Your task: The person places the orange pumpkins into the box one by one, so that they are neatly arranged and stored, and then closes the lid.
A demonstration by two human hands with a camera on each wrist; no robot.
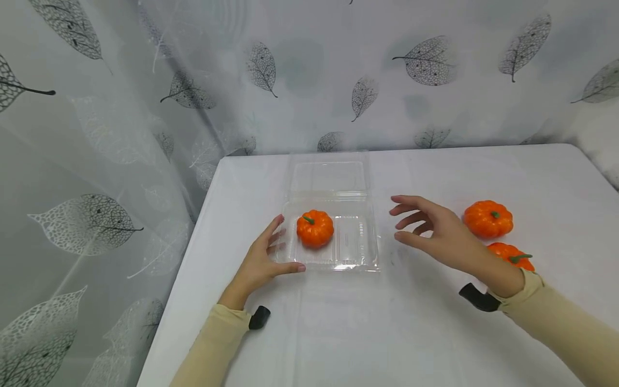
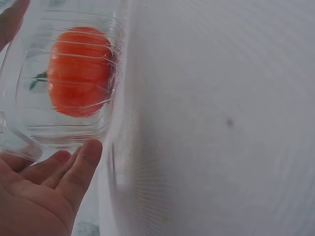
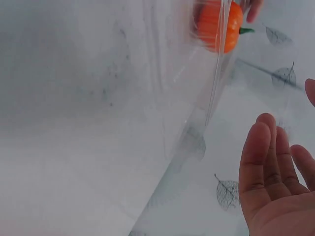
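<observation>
A clear plastic clamshell box (image 1: 355,236) lies on the white table with its lid (image 1: 329,174) folded back. Inside its left half sits a small orange pumpkin (image 1: 315,229) with a green stem. My left hand (image 1: 261,267) spans the box's front left corner, thumb along the front edge and fingers at the left side. In the left wrist view, those fingers (image 2: 78,172) touch the clear wall. To the right of the box, my right hand (image 1: 437,234) hovers in the air with loosely bent fingers and holds nothing.
Two more orange pumpkins, one farther back (image 1: 488,219) and one nearer (image 1: 512,256), sit to the right; the right forearm partly covers the nearer one. A leaf-patterned curtain (image 1: 300,70) hangs behind and left of the table (image 1: 387,333).
</observation>
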